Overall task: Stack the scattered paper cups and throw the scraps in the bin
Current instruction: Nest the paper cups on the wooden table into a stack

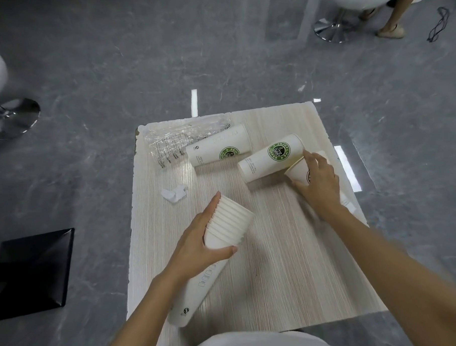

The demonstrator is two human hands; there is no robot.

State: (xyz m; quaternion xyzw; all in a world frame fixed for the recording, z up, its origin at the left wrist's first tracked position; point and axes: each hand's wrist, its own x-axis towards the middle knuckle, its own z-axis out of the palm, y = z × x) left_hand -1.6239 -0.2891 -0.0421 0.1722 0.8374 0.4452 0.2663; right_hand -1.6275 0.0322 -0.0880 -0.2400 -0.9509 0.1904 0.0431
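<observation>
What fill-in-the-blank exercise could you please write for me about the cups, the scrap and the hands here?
The left hand holds a stack of cups whose mouths point ___ from the person.
The right hand grips a cup lying on its ___.
A whole green logo shows on ___ loose cups on the table.
The paper scrap lies nearest the ___ hand.
Missing words: away; side; two; left.

A slanted stack of paper cups (225,225) is gripped by the left hand (198,242) over a pale desk (291,261). A lying cup (298,173) is held by the right hand (319,184). A second cup (270,158), third cup (219,148), clear wrapper (173,141) and paper scrap (174,194) are seen nearby.
</observation>
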